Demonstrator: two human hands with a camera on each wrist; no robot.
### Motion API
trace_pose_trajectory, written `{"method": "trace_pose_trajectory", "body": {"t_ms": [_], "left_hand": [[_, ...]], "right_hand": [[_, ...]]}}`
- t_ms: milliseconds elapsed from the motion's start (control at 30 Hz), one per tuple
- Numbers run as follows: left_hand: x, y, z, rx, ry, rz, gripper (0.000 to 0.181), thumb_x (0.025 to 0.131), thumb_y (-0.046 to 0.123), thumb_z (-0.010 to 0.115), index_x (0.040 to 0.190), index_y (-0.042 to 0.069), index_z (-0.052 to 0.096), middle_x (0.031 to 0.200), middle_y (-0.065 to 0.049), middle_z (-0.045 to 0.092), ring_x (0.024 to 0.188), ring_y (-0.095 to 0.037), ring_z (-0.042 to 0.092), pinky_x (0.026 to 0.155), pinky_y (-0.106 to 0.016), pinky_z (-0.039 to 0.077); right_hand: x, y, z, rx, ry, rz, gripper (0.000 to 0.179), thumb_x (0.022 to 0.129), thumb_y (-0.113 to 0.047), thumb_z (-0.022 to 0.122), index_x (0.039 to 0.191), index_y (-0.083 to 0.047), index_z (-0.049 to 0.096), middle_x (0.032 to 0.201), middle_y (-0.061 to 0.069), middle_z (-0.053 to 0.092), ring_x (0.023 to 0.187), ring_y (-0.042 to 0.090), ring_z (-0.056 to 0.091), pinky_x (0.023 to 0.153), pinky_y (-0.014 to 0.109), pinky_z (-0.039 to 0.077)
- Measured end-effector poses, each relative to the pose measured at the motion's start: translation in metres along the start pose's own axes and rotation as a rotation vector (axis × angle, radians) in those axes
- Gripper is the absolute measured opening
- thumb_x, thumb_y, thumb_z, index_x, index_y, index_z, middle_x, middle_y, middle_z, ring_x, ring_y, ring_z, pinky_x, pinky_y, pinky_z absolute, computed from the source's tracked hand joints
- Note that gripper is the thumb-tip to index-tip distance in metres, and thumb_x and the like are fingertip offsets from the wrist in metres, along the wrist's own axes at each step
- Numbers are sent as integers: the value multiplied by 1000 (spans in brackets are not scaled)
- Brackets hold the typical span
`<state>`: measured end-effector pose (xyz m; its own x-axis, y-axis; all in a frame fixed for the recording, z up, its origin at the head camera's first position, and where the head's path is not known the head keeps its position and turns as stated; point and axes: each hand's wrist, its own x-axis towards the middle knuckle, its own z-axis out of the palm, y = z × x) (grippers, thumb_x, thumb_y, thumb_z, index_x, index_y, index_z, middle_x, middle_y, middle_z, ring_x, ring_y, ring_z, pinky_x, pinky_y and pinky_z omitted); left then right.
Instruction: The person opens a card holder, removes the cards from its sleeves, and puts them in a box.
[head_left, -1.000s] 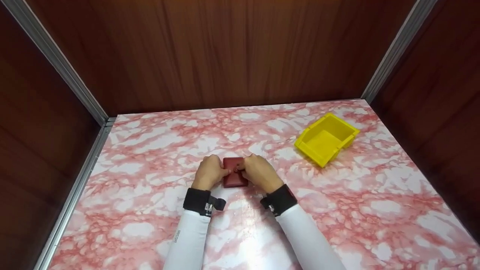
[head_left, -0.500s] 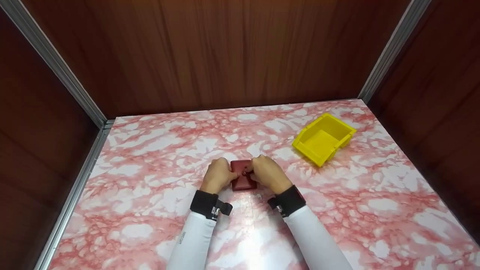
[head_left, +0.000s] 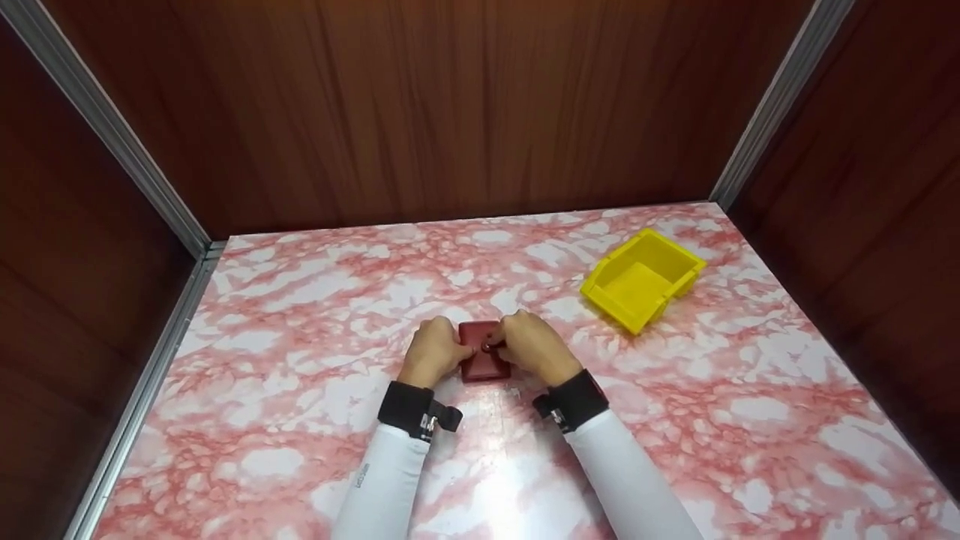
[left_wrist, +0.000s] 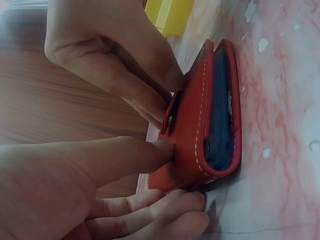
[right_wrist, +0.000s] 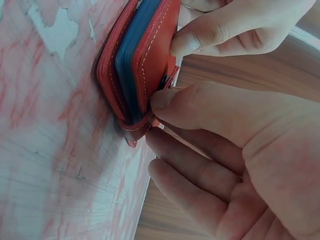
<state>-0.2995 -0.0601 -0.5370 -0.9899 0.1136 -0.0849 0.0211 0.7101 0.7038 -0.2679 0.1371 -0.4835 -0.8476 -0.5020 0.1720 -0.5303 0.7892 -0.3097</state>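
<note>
A small red leather card wallet (head_left: 480, 365) with pale stitching lies on the marbled tabletop between both hands. Blue inserts (left_wrist: 220, 127) show at its edge in the left wrist view. My left hand (head_left: 435, 351) grips it at the folded side, thumb on the cover and fingers curled at the spine. At the opposite side, my right hand (head_left: 534, 346) pinches the wallet by its closing strap (right_wrist: 137, 129), thumb on top. A snap stud (left_wrist: 171, 119) shows on the strap's raised tab. The right fingertips partly hide the strap in the head view.
A yellow open-front bin (head_left: 637, 289) stands on the table beyond the right hand. Dark wood panels (head_left: 450, 112) with metal corner rails (head_left: 780, 105) enclose the back and sides. The pink-and-white tabletop (head_left: 300, 315) reaches up to them.
Over the past second, both hands and the wallet have shifted slightly right across the table. The grips look the same, and in the last half second they hardly move.
</note>
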Motion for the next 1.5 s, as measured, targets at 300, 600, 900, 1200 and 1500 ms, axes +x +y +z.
{"method": "trace_pose_trajectory", "body": {"t_ms": [300, 600, 900, 1200, 1500], "left_hand": [[13, -9, 7, 29, 17, 11, 34, 82, 18, 84, 59, 14, 60, 56, 5, 57, 50, -13, 55, 44, -27, 41], [-6, 9, -5, 15, 0, 5, 36, 86, 13, 79, 56, 12, 59, 53, 4, 53, 47, -13, 51, 44, -26, 38], [9, -10, 7, 18, -20, -58, 30, 82, 22, 82, 58, 15, 66, 53, 7, 59, 44, -9, 57, 41, -24, 45], [18, -20, 16, 71, 5, -80, 30, 83, 31, 85, 65, 14, 68, 60, 4, 65, 50, -12, 63, 46, -25, 50], [4, -3, 5, 18, -16, -91, 30, 87, 20, 81, 62, 11, 68, 53, -1, 68, 44, -12, 66, 42, -23, 50]], "right_hand": [[3, 2, -4, 21, -27, -4, 11, 88, 2, 80, 87, -8, 86, 82, 10, 81, 66, 15, 54, 64, 33, 52], [1, 0, -4, -32, 8, 3, 7, 86, 0, 85, 88, -6, 86, 82, 14, 80, 68, 20, 61, 68, 44, 62], [1, -3, 1, -33, 39, 25, 9, 92, -12, 85, 91, -4, 82, 86, 14, 79, 72, 23, 66, 70, 44, 62], [-2, -24, 13, -114, 161, 136, 29, 94, -26, 83, 91, 1, 75, 86, 20, 76, 74, 36, 73, 66, 55, 64], [1, -24, 24, -169, 101, 191, 26, 96, -23, 76, 85, 1, 75, 84, 22, 77, 76, 40, 75, 68, 57, 64]]}}
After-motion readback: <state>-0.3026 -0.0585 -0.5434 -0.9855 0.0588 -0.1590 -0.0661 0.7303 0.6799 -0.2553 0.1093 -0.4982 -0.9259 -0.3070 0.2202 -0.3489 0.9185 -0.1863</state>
